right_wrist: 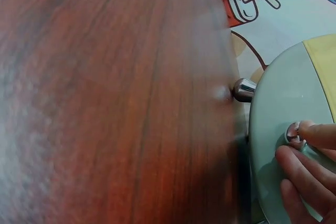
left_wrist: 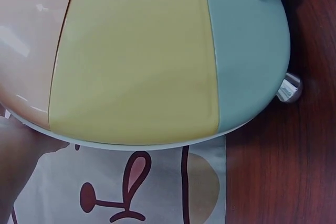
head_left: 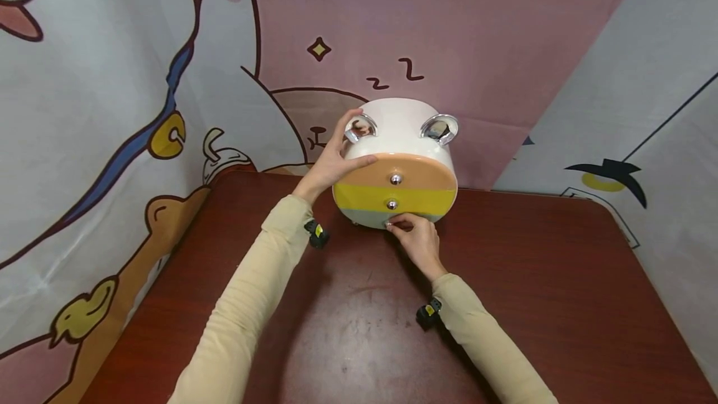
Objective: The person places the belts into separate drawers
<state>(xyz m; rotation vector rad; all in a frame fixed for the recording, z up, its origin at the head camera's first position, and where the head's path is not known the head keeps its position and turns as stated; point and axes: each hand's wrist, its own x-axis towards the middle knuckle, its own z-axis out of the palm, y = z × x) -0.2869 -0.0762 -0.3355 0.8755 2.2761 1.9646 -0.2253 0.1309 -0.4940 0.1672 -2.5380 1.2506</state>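
Note:
A small rounded drawer box (head_left: pixel 401 117) with a white body stands on the table, with two shiny silver ears on top. Its front has an orange drawer (head_left: pixel 359 176), a yellow drawer (left_wrist: pixel 136 61) and a pale green drawer (right_wrist: pixel 281 93), each with a silver knob; all three sit flush. My left hand (head_left: pixel 333 161) holds the box's upper left side, thumb over the front edge and fingers by the left ear (head_left: pixel 363 126). Low on the front, my right hand (head_left: pixel 417 239) pinches the green drawer's knob (right_wrist: pixel 294 134) between thumb and fingers.
The box stands near the back edge of a dark red-brown wooden table (head_left: pixel 359 329). Cloth with cartoon animals (head_left: pixel 449 30) hangs close behind it and along both sides. Silver feet (left_wrist: pixel 290 87) hold the box up off the tabletop.

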